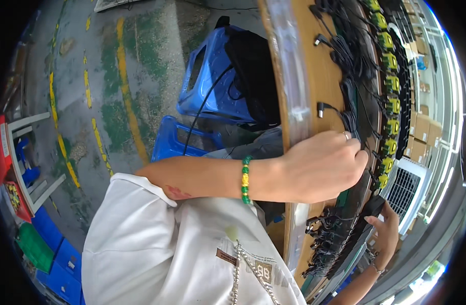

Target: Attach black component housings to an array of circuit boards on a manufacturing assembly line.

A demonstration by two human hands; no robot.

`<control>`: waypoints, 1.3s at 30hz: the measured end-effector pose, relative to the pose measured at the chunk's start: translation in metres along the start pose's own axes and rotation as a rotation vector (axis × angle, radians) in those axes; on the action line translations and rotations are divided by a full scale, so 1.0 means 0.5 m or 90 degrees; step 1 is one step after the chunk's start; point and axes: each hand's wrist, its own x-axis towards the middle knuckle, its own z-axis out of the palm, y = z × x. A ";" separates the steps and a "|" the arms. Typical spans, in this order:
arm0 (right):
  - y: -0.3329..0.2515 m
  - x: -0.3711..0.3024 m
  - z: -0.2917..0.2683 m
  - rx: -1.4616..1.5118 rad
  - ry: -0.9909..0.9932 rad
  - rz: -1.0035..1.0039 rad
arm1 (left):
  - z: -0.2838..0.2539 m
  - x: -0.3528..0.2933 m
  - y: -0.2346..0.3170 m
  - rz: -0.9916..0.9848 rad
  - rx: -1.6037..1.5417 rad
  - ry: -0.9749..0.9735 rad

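My left hand [324,165], with a ring and a green-and-gold beaded bracelet [245,179], reaches across the wooden bench [305,56]. Its fingers curl closed beside the black cables [349,109]; whatever they hold is hidden under the hand. Lower right, my right hand [387,231] has its thumb and fingers closed around the end of a black block [373,206], which looks like a power adapter. Several cables end in angled barrel plugs [321,109]. Nearer me on the bench lies a heap of black plugs and cords [329,236].
A row of yellow-green blocks [391,84] runs along the bench's far side. Behind it are a white grilled unit [407,190] and cardboard boxes [423,129]. Left of the bench, a blue stool [207,76] carries a black bag [253,71]. Blue bins [60,269] stand lower left.
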 end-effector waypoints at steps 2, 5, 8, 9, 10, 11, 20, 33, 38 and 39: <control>-0.002 -0.003 0.010 -0.005 0.010 0.020 | -0.002 -0.002 -0.003 -0.019 0.012 -0.025; 0.008 -0.001 0.021 0.018 0.040 0.073 | -0.002 0.005 0.009 -0.062 0.065 -0.132; 0.050 0.004 0.003 0.024 0.109 0.048 | -0.015 0.006 -0.002 -0.062 0.045 -0.140; 0.061 0.005 -0.006 0.029 0.141 0.032 | -0.019 0.008 -0.006 -0.064 0.040 -0.146; 0.041 0.006 0.000 0.038 0.167 0.016 | -0.018 0.007 -0.005 -0.069 0.036 -0.158; 0.015 0.013 -0.009 0.095 0.218 0.007 | -0.017 0.006 -0.004 -0.066 0.032 -0.163; -0.145 0.308 -0.074 -0.009 0.401 -0.101 | -0.011 -0.012 -0.011 -0.195 -0.104 -0.072; 0.019 0.676 -0.067 -0.119 0.474 -0.126 | -0.029 0.034 0.005 -0.242 -0.128 -0.158; 0.002 0.528 -0.090 -0.103 0.451 -0.160 | -0.033 0.039 0.007 -0.288 -0.165 -0.188; -0.024 0.469 -0.080 -0.023 0.455 -0.191 | -0.039 0.038 0.011 -0.306 -0.180 -0.201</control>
